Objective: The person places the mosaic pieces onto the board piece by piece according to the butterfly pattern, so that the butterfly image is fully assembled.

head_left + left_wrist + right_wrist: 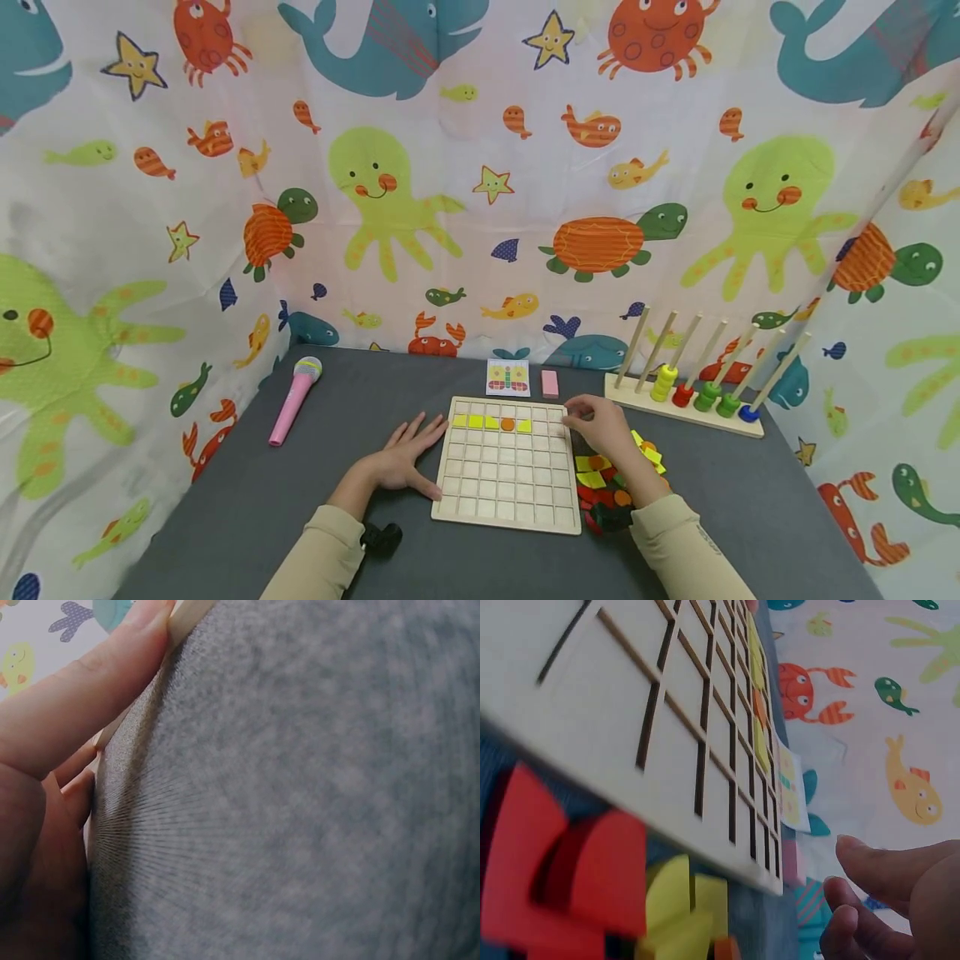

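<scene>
A wooden grid board (504, 492) lies on the dark table. In its second row from the top sit several yellow square tiles (476, 422) and one orange round piece (507, 424). With fingers spread, my left hand (401, 463) rests at the board's left side. Its thumb (97, 690) touches the board's edge in the left wrist view. My right hand (602, 425) is at the board's upper right corner, fingers bent. A gap shows between its thumb and fingertips in the right wrist view, with nothing seen in it. Beneath the right forearm lies a pile of red, yellow, orange and green pieces (590, 481).
Behind the board are a picture card (507, 377) and a pink block (550, 384). A wooden peg rack (686, 406) with coloured rings stands at the back right. A pink toy microphone (295, 402) lies on the left. A printed curtain (465, 208) surrounds the table.
</scene>
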Available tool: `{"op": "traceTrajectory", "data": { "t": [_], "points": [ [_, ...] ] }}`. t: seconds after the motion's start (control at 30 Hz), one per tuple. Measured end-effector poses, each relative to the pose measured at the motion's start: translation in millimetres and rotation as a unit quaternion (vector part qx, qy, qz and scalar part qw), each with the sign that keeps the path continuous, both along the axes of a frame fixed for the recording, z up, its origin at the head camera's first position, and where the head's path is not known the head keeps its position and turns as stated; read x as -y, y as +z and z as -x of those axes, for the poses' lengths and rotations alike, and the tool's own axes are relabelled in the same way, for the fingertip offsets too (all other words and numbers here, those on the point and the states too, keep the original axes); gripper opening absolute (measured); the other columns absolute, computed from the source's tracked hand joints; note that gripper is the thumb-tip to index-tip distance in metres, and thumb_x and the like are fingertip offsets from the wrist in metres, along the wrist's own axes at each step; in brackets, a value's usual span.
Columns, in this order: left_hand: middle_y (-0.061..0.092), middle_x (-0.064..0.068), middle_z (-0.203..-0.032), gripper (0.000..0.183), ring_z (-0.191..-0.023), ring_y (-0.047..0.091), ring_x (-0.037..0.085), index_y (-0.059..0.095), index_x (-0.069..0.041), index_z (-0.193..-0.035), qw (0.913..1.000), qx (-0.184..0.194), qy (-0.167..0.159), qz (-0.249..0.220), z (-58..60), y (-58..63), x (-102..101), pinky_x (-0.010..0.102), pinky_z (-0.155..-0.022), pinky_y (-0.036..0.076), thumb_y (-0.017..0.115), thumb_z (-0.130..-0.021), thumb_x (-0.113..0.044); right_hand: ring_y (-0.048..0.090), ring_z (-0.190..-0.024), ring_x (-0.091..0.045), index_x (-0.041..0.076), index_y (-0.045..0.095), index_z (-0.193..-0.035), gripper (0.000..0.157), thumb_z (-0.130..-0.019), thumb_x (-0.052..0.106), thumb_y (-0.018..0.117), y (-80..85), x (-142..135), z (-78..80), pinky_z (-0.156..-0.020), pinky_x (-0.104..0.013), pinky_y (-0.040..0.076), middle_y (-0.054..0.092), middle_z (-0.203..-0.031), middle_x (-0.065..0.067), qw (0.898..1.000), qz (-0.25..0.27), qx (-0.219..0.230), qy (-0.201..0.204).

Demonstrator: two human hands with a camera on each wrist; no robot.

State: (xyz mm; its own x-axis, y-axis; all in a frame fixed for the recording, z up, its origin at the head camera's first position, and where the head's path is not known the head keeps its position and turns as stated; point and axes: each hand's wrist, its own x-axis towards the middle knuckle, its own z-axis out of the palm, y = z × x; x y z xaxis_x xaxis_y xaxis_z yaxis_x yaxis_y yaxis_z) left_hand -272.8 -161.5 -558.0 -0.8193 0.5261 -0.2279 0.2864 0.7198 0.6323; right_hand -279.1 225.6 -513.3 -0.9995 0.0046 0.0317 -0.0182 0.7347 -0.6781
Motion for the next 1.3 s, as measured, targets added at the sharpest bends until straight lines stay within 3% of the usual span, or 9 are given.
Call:
{"op": "traceTrajectory", "data": {
  "t": [0.2, 0.37, 0.47, 0.63, 0.8, 1.07, 1.3],
  "points": [
    [0.002, -0.005, -0.172, 0.129, -0.157, -0.013, 0.03, 0.014, -0.031, -0.164, 1.0, 0.0, -0.003, -0.001, -1.7, -4.3, 2.0, 0.064, -0.121, -0.005, 0.083, -0.063, -0.07, 0.065, -0.094, -0.027, 0.008, 0.073, -0.119, 0.029, -0.093, 0.021, 0.075, -2.8, -29.9, -10.8, -0.075, -0.039, 0.057, 0.072, -0.101, -0.009, 0.999, -0.023, 0.011, -0.021],
    [0.003, -0.005, -0.172, 0.126, -0.156, -0.014, 0.032, 0.014, -0.031, -0.164, 0.9997, -0.011, -0.011, -0.018, 3.7, -11.6, 3.7, 0.07, -0.117, -0.003, 0.085, -0.065, -0.067, 0.065, -0.097, -0.034, 0.004, 0.071, -0.12, 0.032, -0.094, 0.023, 0.073, -4.9, -63.6, -17.8, -0.078, -0.047, 0.056, 0.071, -0.108, -0.018, 0.996, -0.049, 0.031, -0.061],
    [0.002, -0.006, -0.172, 0.126, -0.157, -0.014, 0.031, 0.012, -0.033, -0.164, 0.9997, -0.017, -0.015, -0.012, 5.6, -15.3, 3.6, 0.069, -0.117, -0.002, 0.082, -0.065, -0.069, 0.064, -0.093, -0.033, 0.001, 0.068, -0.121, 0.037, -0.095, 0.027, 0.072, -7.2, -82.5, -21.9, -0.075, -0.047, 0.054, 0.069, -0.109, -0.02, 0.993, -0.068, 0.055, -0.075],
    [0.004, -0.005, -0.172, 0.128, -0.157, -0.011, 0.032, 0.015, -0.031, -0.164, 0.9999, -0.013, -0.003, -0.001, 3.4, -8.5, 1.0, 0.068, -0.119, 0.0, 0.083, -0.063, -0.07, 0.062, -0.084, -0.028, -0.003, 0.066, -0.116, 0.045, -0.091, 0.034, 0.074, -9.3, -103.9, -24.4, -0.071, -0.043, 0.052, 0.067, -0.104, -0.02, 0.988, -0.078, 0.102, -0.082],
    [0.004, -0.003, -0.172, 0.127, -0.157, -0.011, 0.032, 0.016, -0.028, -0.164, 1.0, -0.007, 0.0, 0.003, 0.2, 0.5, -0.3, 0.067, -0.12, 0.001, 0.086, -0.065, -0.064, 0.06, -0.08, -0.025, -0.002, 0.066, -0.108, 0.046, -0.088, 0.038, 0.077, -13.6, -108.5, -21.2, -0.066, -0.037, 0.051, 0.066, -0.098, -0.017, 0.986, -0.08, 0.125, -0.074],
    [0.004, -0.002, -0.172, 0.127, -0.156, -0.011, 0.035, 0.015, -0.028, -0.164, 1.0, -0.002, 0.0, 0.001, 0.3, -1.0, -0.2, 0.07, -0.118, 0.001, 0.085, -0.065, -0.067, 0.058, -0.076, -0.025, 0.0, 0.066, -0.104, 0.037, -0.09, 0.033, 0.076, -15.4, -105.9, -15.6, -0.06, -0.032, 0.05, 0.063, -0.093, -0.015, 0.986, -0.05, 0.139, -0.08],
    [0.002, -0.006, -0.172, 0.128, -0.156, -0.012, 0.035, 0.013, -0.033, -0.163, 1.0, -0.008, -0.001, -0.003, 1.2, -7.0, 2.3, 0.071, -0.117, 0.002, 0.082, -0.063, -0.072, 0.056, -0.077, -0.025, 0.001, 0.067, -0.1, 0.03, -0.094, 0.029, 0.073, -8.4, -105.1, -12.7, -0.06, -0.032, 0.046, 0.065, -0.094, -0.016, 0.992, -0.028, 0.099, -0.071]
  ]
}}
